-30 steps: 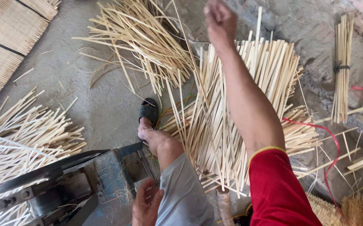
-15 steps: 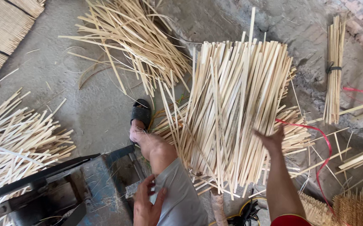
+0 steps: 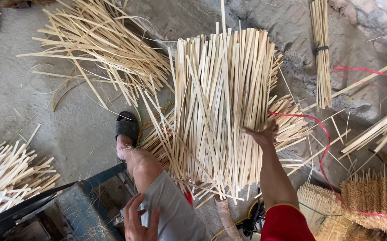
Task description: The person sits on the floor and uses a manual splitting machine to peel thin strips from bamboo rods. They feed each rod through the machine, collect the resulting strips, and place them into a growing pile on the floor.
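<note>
A thick stack of pale bamboo strips lies lengthwise on the ground in front of me, its ends roughly even. My right hand, at the end of a red sleeve, presses flat against the stack's right side with fingers spread and grips nothing. My left hand rests on my thigh, on grey shorts, fingers apart and holding nothing. My left foot in a black sandal stands just left of the stack, touching loose strips.
A loose heap of strips lies at upper left, another pile at far left. A tied bundle lies at upper right. A red strap loops over the ground. A blue metal machine sits at bottom left, end-on bundles at bottom right.
My right arm came down from high over the stack and the hand now rests against the stack's right side. The strips look more gathered and even. My left hand stayed on my thigh.
</note>
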{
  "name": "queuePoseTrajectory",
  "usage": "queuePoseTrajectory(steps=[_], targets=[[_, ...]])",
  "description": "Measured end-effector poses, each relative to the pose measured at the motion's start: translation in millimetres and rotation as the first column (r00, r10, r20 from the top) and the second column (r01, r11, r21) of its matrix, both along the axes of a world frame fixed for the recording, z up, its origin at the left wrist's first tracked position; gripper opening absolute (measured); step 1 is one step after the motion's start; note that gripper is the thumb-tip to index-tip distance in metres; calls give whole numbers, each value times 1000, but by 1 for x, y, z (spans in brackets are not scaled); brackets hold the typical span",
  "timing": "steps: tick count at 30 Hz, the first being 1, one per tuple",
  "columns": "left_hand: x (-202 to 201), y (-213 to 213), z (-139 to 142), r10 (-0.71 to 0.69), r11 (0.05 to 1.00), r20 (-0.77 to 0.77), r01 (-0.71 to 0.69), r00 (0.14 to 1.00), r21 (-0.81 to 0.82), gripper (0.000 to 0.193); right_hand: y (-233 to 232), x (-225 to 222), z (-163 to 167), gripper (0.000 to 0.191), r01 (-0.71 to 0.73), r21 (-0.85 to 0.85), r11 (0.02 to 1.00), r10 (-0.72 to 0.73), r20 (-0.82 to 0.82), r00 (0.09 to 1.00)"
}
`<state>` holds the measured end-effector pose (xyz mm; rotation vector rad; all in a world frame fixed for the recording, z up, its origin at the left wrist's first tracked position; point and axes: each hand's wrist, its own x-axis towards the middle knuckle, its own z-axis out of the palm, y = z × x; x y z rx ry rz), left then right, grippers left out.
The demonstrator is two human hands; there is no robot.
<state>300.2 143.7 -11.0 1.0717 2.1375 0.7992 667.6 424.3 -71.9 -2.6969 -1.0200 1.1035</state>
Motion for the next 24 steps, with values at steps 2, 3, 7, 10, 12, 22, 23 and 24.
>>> queuePoseTrajectory(steps=[2, 3, 7, 10, 12, 22, 23, 24], targets=[[0, -4, -2, 0, 999, 2, 0, 1000, -45, 57, 4, -2, -8, 173, -13, 23, 1000, 15, -99, 995], [1, -4, -2, -16, 996, -4, 15, 1000, -90, 57, 4, -3, -11, 176, -17, 36, 999, 22, -147, 989], [8, 7, 7, -64, 993, -36, 60, 997, -103, 59, 3, -8, -26, 175, -19, 14, 1000, 21, -163, 986], [13, 20, 24, -152, 973, -222, 185, 963, 137, 58, 11, -4, -28, 175, -5, -27, 1000, 1, -172, 985], [15, 30, 37, -193, 962, -238, 231, 952, 145, 56, 14, -1, -26, 173, -23, -72, 997, 11, -154, 988], [51, 87, 66, -361, 844, -85, 365, 929, 393, 51, 8, -1, -9, 144, -2, 151, 989, 44, -277, 960], [54, 91, 66, -370, 856, -41, 357, 928, 375, 51, 10, -1, -6, 143, -47, 86, 995, 65, -212, 975], [59, 95, 65, -377, 865, 4, 351, 926, 358, 51, 12, 0, -4, 141, -87, 20, 996, 89, -145, 985]])
